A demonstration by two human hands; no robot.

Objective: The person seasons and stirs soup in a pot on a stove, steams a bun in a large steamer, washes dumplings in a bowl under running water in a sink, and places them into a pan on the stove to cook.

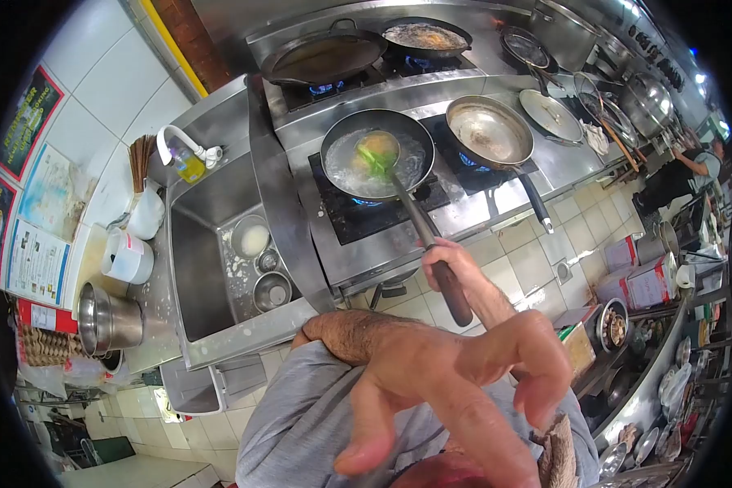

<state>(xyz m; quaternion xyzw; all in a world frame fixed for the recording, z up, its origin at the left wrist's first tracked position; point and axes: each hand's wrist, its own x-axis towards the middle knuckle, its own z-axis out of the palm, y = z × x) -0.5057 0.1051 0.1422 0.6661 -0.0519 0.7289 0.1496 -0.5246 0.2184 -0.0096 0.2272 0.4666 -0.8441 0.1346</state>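
Observation:
My right hand (451,264) is wrapped round the dark handle of a long ladle (415,215). Its round bowl sits inside a black pan (329,167) of bubbling liquid, with green vegetables (376,159) in it. I cannot tell whether the bowl is solid or perforated. Blue flame shows under this pan. Close to the camera, my left hand (455,374) is raised with its fingers spread and holds nothing. It covers part of my right forearm. To the right of the black pan, a worn steel frying pan (490,130) sits over another flame.
Behind stand a wide dark pan (325,58) and a pan of frothing oil (427,37), both over flames. On the left, a steel sink (207,268) holds several small bowls under a white tap (171,142). Boxes (638,272) stand at right; a person (687,175) is beyond.

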